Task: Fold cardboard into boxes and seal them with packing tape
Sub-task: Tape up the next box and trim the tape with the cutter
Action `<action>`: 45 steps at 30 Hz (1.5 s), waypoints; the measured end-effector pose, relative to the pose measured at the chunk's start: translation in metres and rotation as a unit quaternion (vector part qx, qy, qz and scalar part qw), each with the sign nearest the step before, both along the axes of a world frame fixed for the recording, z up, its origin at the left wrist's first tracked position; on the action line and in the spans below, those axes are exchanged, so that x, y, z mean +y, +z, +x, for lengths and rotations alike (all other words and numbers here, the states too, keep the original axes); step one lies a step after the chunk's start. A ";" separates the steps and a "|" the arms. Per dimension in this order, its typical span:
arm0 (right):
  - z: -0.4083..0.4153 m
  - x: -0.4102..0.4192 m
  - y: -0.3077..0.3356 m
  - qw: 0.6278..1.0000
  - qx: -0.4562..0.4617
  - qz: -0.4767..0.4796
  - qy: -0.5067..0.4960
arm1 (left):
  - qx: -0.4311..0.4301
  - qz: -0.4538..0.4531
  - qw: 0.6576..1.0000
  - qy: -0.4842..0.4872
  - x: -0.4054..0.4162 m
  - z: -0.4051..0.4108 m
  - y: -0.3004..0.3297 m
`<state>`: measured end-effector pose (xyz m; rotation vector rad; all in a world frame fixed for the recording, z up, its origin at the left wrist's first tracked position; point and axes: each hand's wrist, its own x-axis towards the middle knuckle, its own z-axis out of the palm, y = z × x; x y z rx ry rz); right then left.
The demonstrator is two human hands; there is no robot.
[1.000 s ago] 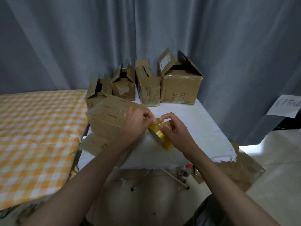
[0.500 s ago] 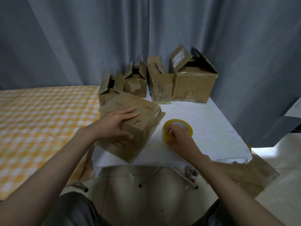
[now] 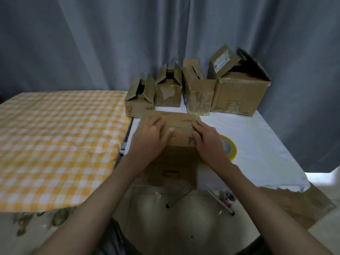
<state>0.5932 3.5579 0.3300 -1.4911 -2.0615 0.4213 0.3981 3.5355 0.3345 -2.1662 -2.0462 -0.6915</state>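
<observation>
Tape down, both hands on cardboard. A second ago the yellow roll of packing tape (image 3: 228,146) was worked between the two hands; half a second ago the right hand was setting it on the white-covered tabletop (image 3: 257,137). It now lies flat near the tabletop's front edge, just right of the box, partly behind the right wrist. The brown cardboard box in hand (image 3: 179,133) has been squared up at the front-left part of the tabletop, its near face overhanging the front edge.

Left hand (image 3: 150,138) presses its top, fingers fairly straight, thumb out along the flap. Right hand (image 3: 207,140) rests on the top's right end, fingers slightly bent over it; no firm grip that I can make out. Judgement: flaps being held closed and aligned, tape to follow.

Four brown cardboard boxes (image 3: 195,91) stand in a row along the back edge, against the grey curtain (image 3: 110,43). The three with lifted flaps show only dark interiors; the fourth's top has a slot; contents cannot be told.
</observation>
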 end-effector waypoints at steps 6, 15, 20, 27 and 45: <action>-0.008 -0.004 -0.006 0.999 0.040 0.004 -0.002 | -0.117 -0.120 0.984 0.053 0.002 -0.026 -0.006; -0.021 -0.003 -0.005 0.996 0.088 0.000 0.021 | -0.113 -0.090 0.986 0.085 -0.020 -0.038 0.002; -0.027 0.002 -0.006 0.996 0.050 -0.002 0.068 | -0.013 -0.155 0.979 0.131 -0.031 -0.040 -0.008; -0.016 0.007 -0.005 0.993 -0.006 0.015 0.113 | 0.060 -0.136 0.981 -0.123 -0.007 0.002 -0.006; 0.070 -0.016 -0.010 0.974 -0.222 -0.052 0.005 | 0.031 -0.137 0.989 -0.057 -0.003 0.025 -0.006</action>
